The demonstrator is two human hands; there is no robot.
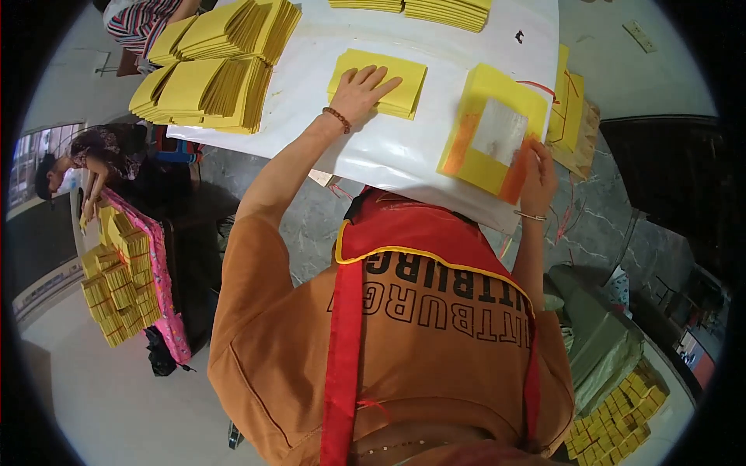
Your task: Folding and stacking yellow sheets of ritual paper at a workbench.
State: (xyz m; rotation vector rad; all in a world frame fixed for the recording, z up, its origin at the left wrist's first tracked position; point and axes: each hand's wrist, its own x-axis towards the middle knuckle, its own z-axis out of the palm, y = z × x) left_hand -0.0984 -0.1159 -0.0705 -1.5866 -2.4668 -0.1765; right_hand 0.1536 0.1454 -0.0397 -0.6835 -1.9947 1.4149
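Note:
My left hand (361, 93) lies flat with fingers spread on a small stack of yellow paper sheets (408, 84) on the white-covered table. To its right is a taller pile of yellow paper (466, 165). A sheet with a silver patch (497, 130) and orange sides lies on top of that pile. My right hand (538, 172) is at the right edge of this sheet, its fingers bent together and seeming to pinch the orange side. The fingertips are partly hidden.
Folded yellow paper bundles (210, 89) are heaped at the table's left, with more stacks (447, 12) at the far edge. Tied yellow paper (571, 101) stands beyond the right edge. At left, another person (109, 163) leans over a pink-covered surface (167, 287) beside stacked bundles.

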